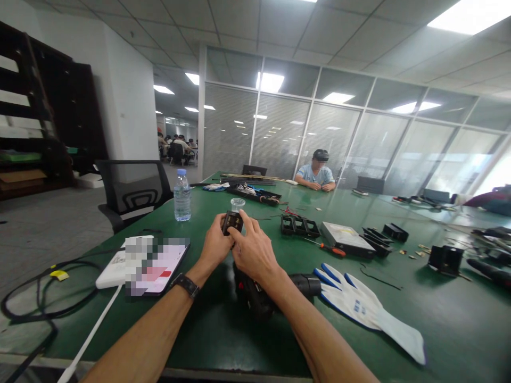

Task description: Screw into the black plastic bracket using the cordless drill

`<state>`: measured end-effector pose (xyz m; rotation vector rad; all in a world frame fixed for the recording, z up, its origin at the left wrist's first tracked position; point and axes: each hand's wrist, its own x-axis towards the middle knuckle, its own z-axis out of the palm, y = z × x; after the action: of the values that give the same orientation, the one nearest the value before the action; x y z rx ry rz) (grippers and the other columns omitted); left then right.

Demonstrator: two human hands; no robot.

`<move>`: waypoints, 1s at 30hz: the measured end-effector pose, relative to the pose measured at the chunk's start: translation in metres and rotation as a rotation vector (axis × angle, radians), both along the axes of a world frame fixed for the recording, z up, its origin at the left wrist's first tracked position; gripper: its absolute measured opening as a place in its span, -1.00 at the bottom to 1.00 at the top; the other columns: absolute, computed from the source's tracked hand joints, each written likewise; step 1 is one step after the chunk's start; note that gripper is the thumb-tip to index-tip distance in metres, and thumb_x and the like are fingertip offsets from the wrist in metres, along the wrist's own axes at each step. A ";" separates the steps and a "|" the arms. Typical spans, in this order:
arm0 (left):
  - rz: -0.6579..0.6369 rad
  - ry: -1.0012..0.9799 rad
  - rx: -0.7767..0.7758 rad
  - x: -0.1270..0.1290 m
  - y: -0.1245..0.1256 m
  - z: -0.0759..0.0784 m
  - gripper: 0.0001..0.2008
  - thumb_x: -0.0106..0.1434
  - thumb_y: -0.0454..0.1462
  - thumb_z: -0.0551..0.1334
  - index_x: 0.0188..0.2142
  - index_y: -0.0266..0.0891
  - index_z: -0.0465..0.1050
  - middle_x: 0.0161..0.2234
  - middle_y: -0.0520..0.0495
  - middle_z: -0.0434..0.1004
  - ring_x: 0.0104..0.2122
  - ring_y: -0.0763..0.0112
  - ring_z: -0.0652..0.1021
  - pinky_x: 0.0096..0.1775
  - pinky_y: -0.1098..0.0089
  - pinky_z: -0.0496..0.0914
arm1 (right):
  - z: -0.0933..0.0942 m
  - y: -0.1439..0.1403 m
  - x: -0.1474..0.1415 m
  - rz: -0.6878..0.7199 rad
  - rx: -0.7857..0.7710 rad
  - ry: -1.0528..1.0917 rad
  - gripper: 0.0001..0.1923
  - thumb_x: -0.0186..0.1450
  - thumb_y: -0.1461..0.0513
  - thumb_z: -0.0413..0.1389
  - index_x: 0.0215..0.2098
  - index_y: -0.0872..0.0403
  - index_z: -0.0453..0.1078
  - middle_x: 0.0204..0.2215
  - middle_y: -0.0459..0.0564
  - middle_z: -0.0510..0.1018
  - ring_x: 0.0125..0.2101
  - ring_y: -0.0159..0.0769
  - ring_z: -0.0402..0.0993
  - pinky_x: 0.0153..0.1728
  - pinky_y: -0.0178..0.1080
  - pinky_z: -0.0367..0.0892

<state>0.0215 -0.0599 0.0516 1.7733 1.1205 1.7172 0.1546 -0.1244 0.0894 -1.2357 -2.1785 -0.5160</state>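
Both my hands meet above the green table (pixel 223 330), holding a small black plastic part (pixel 232 220) between them. My left hand (pixel 216 246) grips it from the left and below; a dark watch sits on that wrist. My right hand (pixel 253 250) closes on it from the right, with the index finger over its top. Under my right forearm lies a black power tool (pixel 255 298). A small clear plastic cup (pixel 237 204) stands just beyond the part.
A phone on a white power bank (pixel 154 266) lies left, a water bottle (pixel 182 196) behind it. White-and-blue gloves (pixel 367 306), a red-handled screwdriver (pixel 329 248), a silver drive (pixel 344 236) and black parts lie right. A person sits at the far end (pixel 318 173). An office chair (pixel 131 191) stands left.
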 end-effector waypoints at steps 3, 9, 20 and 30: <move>0.050 -0.026 -0.024 -0.003 0.004 0.000 -0.54 0.07 -0.28 0.28 -0.01 -0.24 0.30 -0.16 -0.08 0.52 -0.22 0.34 0.53 -0.15 0.33 0.40 | -0.001 0.001 0.004 0.024 0.005 0.016 -0.45 0.20 0.30 0.03 0.18 -0.01 0.28 0.37 0.05 -0.09 0.21 -0.04 0.05 0.08 -0.03 0.27; 0.010 0.006 -0.044 -0.002 0.002 0.000 -0.56 0.09 -0.25 0.28 -0.02 -0.24 0.31 -0.17 -0.07 0.51 -0.24 0.36 0.51 -0.16 0.33 0.39 | -0.003 0.004 0.008 0.033 -0.006 0.022 -0.27 0.19 0.34 0.02 0.32 -0.08 0.09 0.37 0.05 -0.08 0.20 -0.04 0.08 0.07 -0.03 0.28; -0.077 0.023 -0.049 0.000 -0.008 0.008 -0.69 0.21 -0.27 0.08 -0.04 -0.21 0.35 -0.12 -0.06 0.52 -0.14 0.32 0.51 -0.07 0.31 0.38 | -0.003 0.006 0.013 -0.027 -0.058 0.049 -0.39 0.24 0.29 0.00 0.26 -0.05 0.16 0.24 0.14 0.12 0.11 -0.06 0.14 0.00 -0.04 0.32; 0.061 0.222 -0.025 -0.005 -0.013 0.007 -0.68 0.28 -0.25 -0.03 -0.05 -0.16 0.38 -0.23 -0.04 0.52 -0.29 0.31 0.49 -0.25 0.39 0.32 | -0.004 0.005 0.011 0.025 -0.032 0.088 -0.41 0.21 0.31 0.00 0.23 0.04 0.17 0.19 0.15 0.15 0.09 -0.10 0.15 0.04 -0.07 0.29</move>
<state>0.0161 -0.0726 0.0584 1.9704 1.2933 1.5603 0.1656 -0.1195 0.0857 -1.2229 -2.1328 -0.4106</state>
